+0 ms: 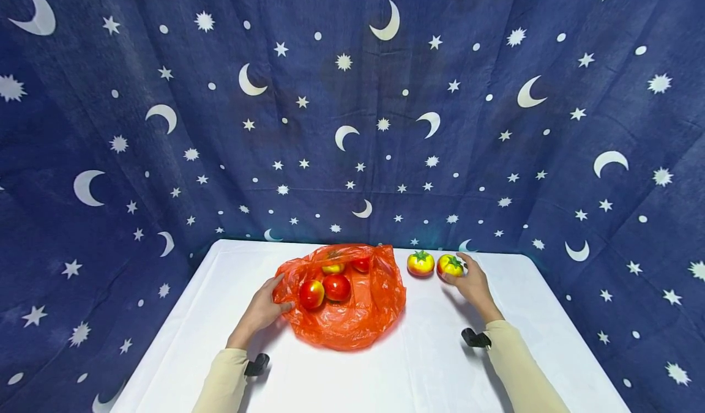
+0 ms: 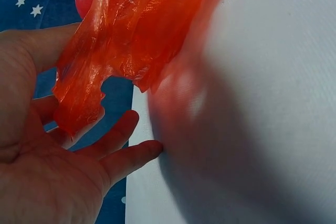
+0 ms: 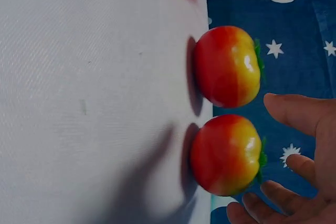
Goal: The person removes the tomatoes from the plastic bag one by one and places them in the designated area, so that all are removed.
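Observation:
An orange-red plastic bag (image 1: 358, 321) lies spread on the table with several round fruits (image 1: 337, 287) in it, red and yellow. At its left side is my left hand (image 1: 264, 308), the film (image 2: 121, 30) draping over the thumb and across the palm while the fingers spread loosely. To the bag's right sit two red-and-yellow tomatoes with green leafy tops, a left one (image 1: 420, 264) and a right one (image 1: 448, 267). Beside the right tomato (image 3: 226, 156) is my right hand (image 1: 473, 281), thumb and fingers spread apart; in the right wrist view a gap shows between them and the fruit.
A white cloth covers the table (image 1: 352, 382). Behind it hangs a dark blue curtain (image 1: 308, 137) with white moons and stars. A black wrist device shows on each forearm, the left one (image 1: 256, 364) and the right one (image 1: 475, 338).

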Available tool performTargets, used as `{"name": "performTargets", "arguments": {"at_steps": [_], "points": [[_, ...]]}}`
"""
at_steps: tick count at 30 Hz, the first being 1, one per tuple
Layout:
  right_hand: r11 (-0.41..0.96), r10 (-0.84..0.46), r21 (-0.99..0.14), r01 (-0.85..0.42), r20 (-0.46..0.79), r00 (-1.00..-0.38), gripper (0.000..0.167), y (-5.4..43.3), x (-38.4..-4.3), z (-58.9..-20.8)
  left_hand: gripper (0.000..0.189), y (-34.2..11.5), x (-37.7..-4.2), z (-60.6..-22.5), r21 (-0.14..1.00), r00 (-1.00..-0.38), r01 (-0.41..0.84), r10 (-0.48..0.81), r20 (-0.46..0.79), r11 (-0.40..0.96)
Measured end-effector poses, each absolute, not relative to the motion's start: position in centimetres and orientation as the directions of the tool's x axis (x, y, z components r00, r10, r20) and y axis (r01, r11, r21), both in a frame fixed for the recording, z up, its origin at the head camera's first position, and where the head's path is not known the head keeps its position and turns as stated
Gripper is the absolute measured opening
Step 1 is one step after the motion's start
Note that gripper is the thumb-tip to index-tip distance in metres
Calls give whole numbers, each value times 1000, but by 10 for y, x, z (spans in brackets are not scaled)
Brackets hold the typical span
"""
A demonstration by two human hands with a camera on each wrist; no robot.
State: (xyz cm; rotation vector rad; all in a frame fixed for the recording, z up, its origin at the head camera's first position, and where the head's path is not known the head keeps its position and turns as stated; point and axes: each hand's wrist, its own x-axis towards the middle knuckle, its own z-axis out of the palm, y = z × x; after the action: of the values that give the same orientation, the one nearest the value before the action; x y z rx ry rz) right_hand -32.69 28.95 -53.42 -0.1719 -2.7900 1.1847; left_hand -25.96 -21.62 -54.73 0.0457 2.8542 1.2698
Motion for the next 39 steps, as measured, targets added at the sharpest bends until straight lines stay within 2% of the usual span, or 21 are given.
{"name": "performTargets", "arguments": {"at_steps": [5,12,24,30,39], "points": [[697,136,-716,30,92,-986,74,287,-320,-525,82,-216,-258,-548,750,-998,53,51,25,660],[696,117,-718,-16,134,-984,69,274,-311,-507,78,-217,-259,-549,758,-988,145,58,141,636],[630,35,-751,-199,283,-958,66,245,-292,-487,80,-216,-258,-541,773,-989,141,53,137,619],[632,-1,-732,-254,327,-945,63,227,-282,-486,80,-215,-257,-543,780,-987,149,42,155,608],[563,-41,-748,-352,400,-916,61,202,-273,-482,78,-214,-260,-543,777,-979,178,30,200,604]]}}
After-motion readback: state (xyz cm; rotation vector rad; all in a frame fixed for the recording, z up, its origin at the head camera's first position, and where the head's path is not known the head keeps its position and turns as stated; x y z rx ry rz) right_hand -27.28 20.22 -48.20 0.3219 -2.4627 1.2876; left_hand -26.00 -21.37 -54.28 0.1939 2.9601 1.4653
